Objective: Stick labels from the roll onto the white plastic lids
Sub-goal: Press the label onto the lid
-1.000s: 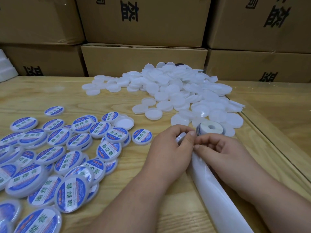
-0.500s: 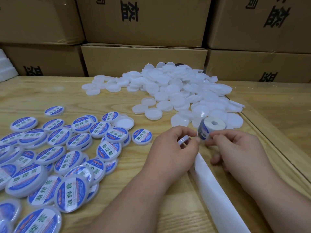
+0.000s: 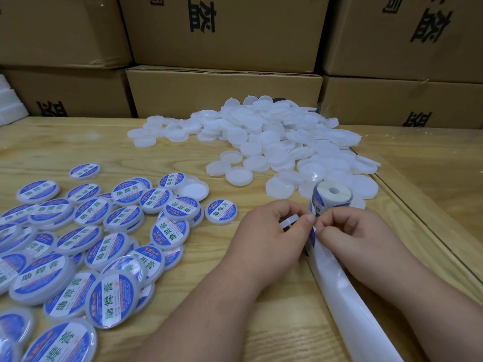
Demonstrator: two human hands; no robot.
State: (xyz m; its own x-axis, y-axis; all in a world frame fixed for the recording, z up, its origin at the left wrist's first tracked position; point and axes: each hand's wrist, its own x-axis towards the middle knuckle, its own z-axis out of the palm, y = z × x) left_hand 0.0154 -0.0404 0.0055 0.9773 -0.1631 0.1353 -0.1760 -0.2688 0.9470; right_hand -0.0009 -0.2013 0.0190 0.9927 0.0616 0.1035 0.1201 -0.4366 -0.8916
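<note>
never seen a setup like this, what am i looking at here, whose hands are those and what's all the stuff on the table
There is no machine here. The picture comes from a camera worn on a person's head, looking forward and down at their own two bare hands over a wooden table.

Far across the table lies a heap of plain white lids. To the left is a spread of lids that already carry blue and white labels. Brown cardboard boxes are stacked behind.

The left hand holds one plain lid between its fingers. The right hand pinches a label at the strip, just below the label roll, which stands on the table. The used white backing paper trails from the hands toward the person.
</note>
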